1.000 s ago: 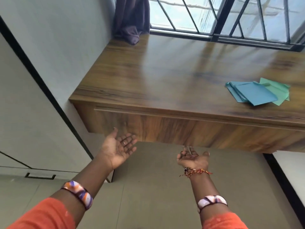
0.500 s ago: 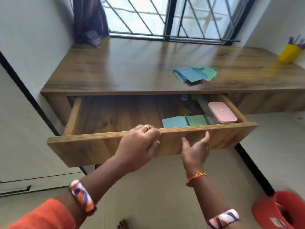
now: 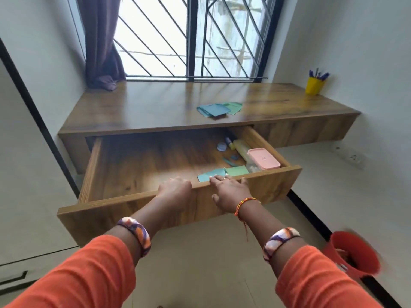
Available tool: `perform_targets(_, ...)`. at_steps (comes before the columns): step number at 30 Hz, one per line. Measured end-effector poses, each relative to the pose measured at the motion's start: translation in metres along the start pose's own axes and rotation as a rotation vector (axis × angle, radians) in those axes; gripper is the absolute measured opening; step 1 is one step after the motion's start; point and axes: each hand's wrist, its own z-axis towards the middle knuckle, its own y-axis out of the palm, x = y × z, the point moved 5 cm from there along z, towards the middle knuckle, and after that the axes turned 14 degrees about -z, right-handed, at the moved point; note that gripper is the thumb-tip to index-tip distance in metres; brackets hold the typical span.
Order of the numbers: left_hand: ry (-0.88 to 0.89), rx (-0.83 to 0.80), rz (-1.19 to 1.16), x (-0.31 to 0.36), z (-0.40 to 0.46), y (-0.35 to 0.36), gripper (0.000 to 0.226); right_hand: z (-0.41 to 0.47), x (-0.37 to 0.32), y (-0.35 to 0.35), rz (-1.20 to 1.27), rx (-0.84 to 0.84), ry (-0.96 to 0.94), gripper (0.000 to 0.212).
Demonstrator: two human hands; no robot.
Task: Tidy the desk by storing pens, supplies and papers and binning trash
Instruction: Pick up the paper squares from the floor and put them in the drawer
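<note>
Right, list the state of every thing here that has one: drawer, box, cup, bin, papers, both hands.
Drawer: pulled open.
Pink-lidded box: lid on, lying in the drawer.
Yellow cup: upright, pens in it.
Desk papers: loose pile, not stored.
Drawer papers: lying flat.
Red bin: open-topped, on the floor.
Left hand: grips the drawer front.
Right hand: rests on the drawer front, fingers straight.

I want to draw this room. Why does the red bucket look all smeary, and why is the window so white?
Head view: the red bucket at the frame's edge is blurred, probably by camera motion; daylight overexposes the window; glare streaks the desk; the wide lens bends the walls.
</note>
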Motion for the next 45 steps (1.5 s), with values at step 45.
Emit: perform_targets(45, -0.467, 0.051, -1.587, -0.003, 0.372, -0.08, 0.009, 0.384, 0.144, -0.069, 0.724, 0.144, 0.137, 0.061)
